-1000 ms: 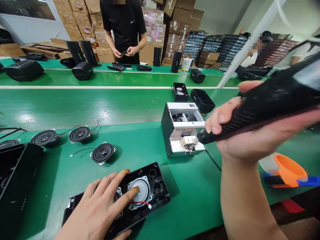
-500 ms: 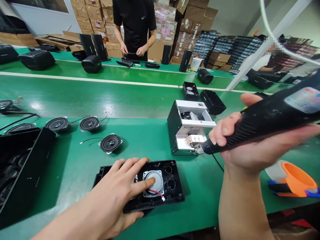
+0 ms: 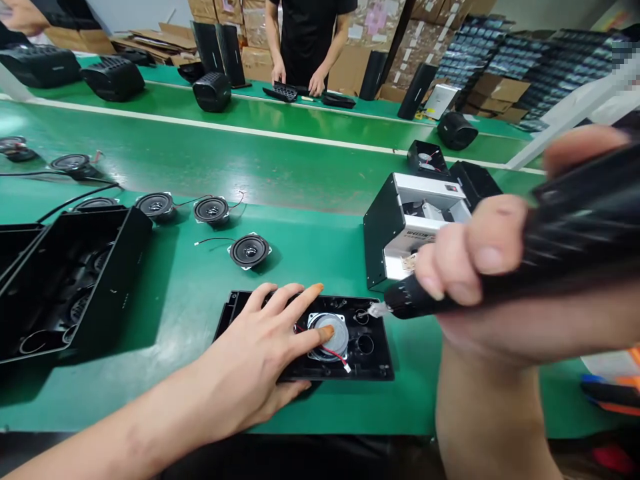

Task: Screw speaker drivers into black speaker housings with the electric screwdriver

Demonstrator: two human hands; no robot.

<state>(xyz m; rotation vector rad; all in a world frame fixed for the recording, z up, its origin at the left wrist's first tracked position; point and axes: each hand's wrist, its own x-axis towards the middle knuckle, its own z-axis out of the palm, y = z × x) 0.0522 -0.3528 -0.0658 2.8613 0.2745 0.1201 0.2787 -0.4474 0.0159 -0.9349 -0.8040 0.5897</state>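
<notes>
My left hand [image 3: 263, 357] lies across a black plastic speaker panel [image 3: 375, 369], with its fingers over the top and the thumb at the near edge. Set in that panel is a speaker driver [image 3: 339, 339], and my index fingertip rests on its silver back. A short red wire [image 3: 336, 355] with a white plug trails from the driver. In my right hand [image 3: 480, 253] is a black electric screwdriver [image 3: 590, 227], held nearly level. Its tip [image 3: 377, 309] is over the panel's far right corner, near a round hole; whether it touches the panel I cannot tell.
Behind the screwdriver stands a silver-and-black screw feeder [image 3: 383, 230]. Loose speaker drivers [image 3: 250, 251] lie beyond the panel, and an open black housing [image 3: 100, 287] is at left. Across the green bench, a person in a black shirt [image 3: 310, 40] handles black parts.
My right hand has brought the screwdriver from the screw feeder's front to above the panel's right corner. The left hand keeps its hold on the panel. The whole view has shifted.
</notes>
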